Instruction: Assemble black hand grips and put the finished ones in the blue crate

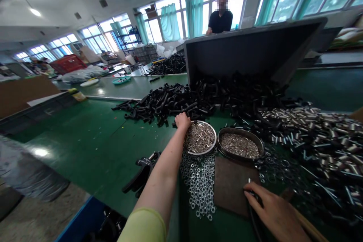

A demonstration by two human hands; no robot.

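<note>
In the head view, the right hand (pixel 272 210) pinches a black part (pixel 254 219), its long side pointing back toward the wearer, by the brown pad (pixel 231 185). The left hand (pixel 183 120) is nearer the black pile (pixel 167 100), just beyond it; its grip is hidden, so nobody can tell.

Short yellow-green sleeve (pixel 144 225), banded hem, left arm (pixel 164 174); hands (pixel 183 121) (pixel 273 210) ungloved.

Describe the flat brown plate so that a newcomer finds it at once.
Start from the big grey bin. Come toward the camera, past the oval tin of small metal pieces; the plate lies just in front of it, between loose metal rings and the right hand. Unlike the tin and rings, it is flat and straight-edged.
</note>
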